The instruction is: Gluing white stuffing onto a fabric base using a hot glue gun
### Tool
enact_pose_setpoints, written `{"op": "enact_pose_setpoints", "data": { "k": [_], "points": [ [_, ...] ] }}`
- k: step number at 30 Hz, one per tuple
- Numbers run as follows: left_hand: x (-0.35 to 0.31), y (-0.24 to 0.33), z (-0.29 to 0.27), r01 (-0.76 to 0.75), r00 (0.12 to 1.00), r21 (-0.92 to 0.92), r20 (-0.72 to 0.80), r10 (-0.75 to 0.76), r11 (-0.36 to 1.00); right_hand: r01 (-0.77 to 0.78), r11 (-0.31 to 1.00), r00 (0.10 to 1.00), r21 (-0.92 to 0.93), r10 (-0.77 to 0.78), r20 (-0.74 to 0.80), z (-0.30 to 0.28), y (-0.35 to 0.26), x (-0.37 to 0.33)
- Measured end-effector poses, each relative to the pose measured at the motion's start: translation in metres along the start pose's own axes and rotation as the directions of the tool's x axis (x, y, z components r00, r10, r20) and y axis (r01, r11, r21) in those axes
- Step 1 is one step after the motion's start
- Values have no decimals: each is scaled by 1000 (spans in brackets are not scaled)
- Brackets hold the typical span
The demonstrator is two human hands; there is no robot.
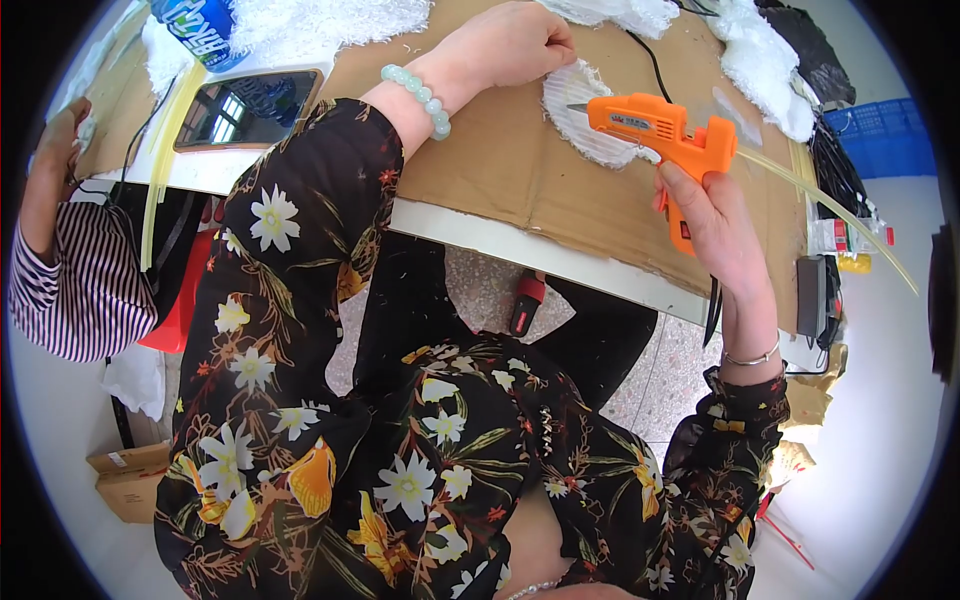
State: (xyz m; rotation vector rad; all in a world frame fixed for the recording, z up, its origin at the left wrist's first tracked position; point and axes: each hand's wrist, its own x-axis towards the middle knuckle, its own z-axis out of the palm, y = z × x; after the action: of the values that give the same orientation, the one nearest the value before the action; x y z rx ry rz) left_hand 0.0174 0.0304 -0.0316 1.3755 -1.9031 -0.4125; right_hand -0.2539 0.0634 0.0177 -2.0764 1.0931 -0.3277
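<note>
My right hand grips the handle of an orange hot glue gun, its nozzle pointing left. Out of the gun's back runs a long, pale yellow glue stick. Below the nozzle, a white ribbed, rounded piece with a frayed edge lies on the brown cardboard, partly covered by the gun. At this piece's upper edge, my left hand is closed with the fingers curled in. Whatever it pinches is hidden behind the fingers.
Shaggy white pieces lie along the table's far side. To the left are a phone, pale glue sticks and a blue container. A co-worker's hand is at far left. A black cord crosses the cardboard; a blue basket stands right.
</note>
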Motion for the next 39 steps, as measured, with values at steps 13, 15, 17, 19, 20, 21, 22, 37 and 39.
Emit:
{"op": "enact_pose_setpoints", "data": {
  "k": [13,15,17,19,20,21,22,37,39],
  "points": [
    [0,2,1,46,999,-46,-22,-47,998,20,996,999,83,-17,-40,-4,6,-5],
    [0,2,-3,81,997,-52,-1,-82,995,10,984,998,177,2,-66,-4,6,-6],
    [-1,0,-5,118,993,-48,20,-118,992,9,961,996,276,17,-89,-4,6,-5],
    [3,0,0,165,986,-33,5,-165,986,27,888,984,459,58,-171,-3,10,-1],
    [4,2,0,151,989,-23,13,-151,988,35,884,981,466,60,-187,-2,13,1],
    [2,5,0,164,986,9,-5,-164,986,39,819,973,572,98,-207,-2,16,3],
    [-4,9,-3,187,982,48,-27,-186,981,48,737,968,674,131,-212,1,17,5],
    [-13,8,12,201,979,24,-27,-200,979,72,976,981,206,-32,-193,19,18,22],
    [-12,8,12,200,980,27,-12,-199,979,65,975,978,214,-19,-209,20,15,24]
  ]
}}
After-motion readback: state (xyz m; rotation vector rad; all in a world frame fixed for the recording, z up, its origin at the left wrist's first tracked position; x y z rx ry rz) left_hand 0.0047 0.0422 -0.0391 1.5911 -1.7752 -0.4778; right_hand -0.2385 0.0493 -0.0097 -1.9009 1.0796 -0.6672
